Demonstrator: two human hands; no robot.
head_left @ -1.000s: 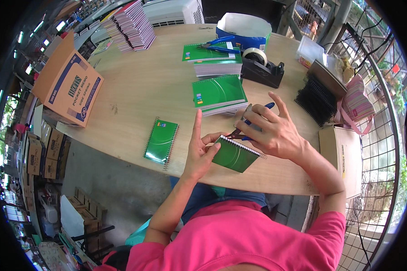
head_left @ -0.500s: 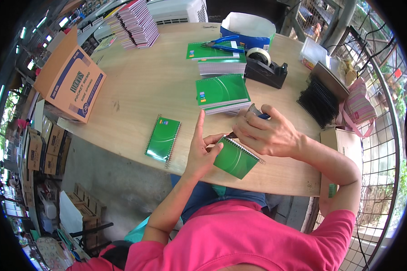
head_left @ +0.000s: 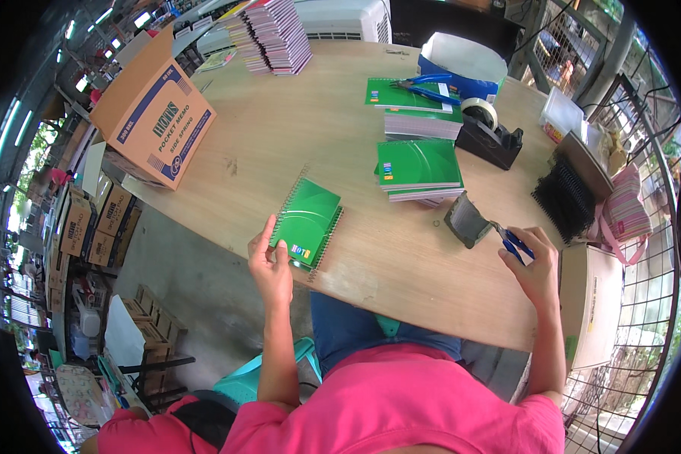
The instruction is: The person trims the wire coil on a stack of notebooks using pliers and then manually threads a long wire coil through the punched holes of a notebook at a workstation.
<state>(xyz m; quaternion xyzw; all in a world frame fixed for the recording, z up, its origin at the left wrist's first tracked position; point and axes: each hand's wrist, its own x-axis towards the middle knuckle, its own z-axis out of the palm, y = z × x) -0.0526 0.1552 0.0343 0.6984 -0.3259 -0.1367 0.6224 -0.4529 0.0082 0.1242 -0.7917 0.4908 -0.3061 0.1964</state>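
Observation:
My left hand [head_left: 269, 263] grips the near left edge of a green spiral notebook [head_left: 308, 221] lying near the front edge of the wooden table [head_left: 295, 136]; it seems to rest on a second green notebook. Off to the right, my right hand [head_left: 536, 266] holds blue-handled pliers [head_left: 511, 242], their tip pointing at a small grey object [head_left: 467, 219] standing on the table. The two hands are far apart.
A stack of green notebooks [head_left: 418, 168] lies mid-table. Behind it, another stack [head_left: 410, 106] carries blue pliers [head_left: 431, 85]. Nearby are a black tape dispenser [head_left: 489, 133], black binding coils [head_left: 571, 198], a cardboard box [head_left: 155, 113] at left and a tall notebook pile [head_left: 272, 34] at the back.
My left hand has carried the green notebook leftward and laid it down over the one on the table. My right hand has let go of it and moved right with the pliers.

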